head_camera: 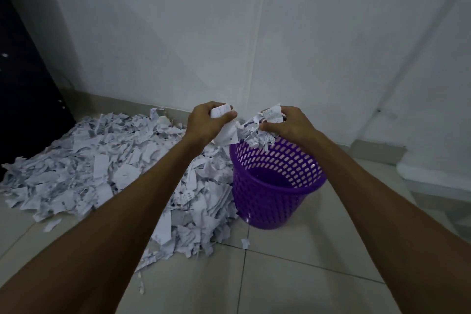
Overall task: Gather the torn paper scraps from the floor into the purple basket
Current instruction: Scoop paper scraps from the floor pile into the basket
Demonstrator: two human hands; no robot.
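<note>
- A big heap of torn paper scraps (102,168) is lying on the tiled floor (293,275) at the left, spreading against the wall; most of the gathering looks to be still ahead.
- The left hand (206,122) is curling its fingers round a bunch of scraps (224,130), holding it up just left of the basket's far rim.
- The right hand (288,125) is gripping a second bunch of scraps (262,127), which is hanging over the far rim.
- The purple basket (300,201) is standing upright on the floor, touching the heap's right edge; as far as its inside is showing, it is looking nearly empty, so the task is seeming to be at an early stage.
- One stray scrap (245,243) is lying just in front of the basket.
</note>
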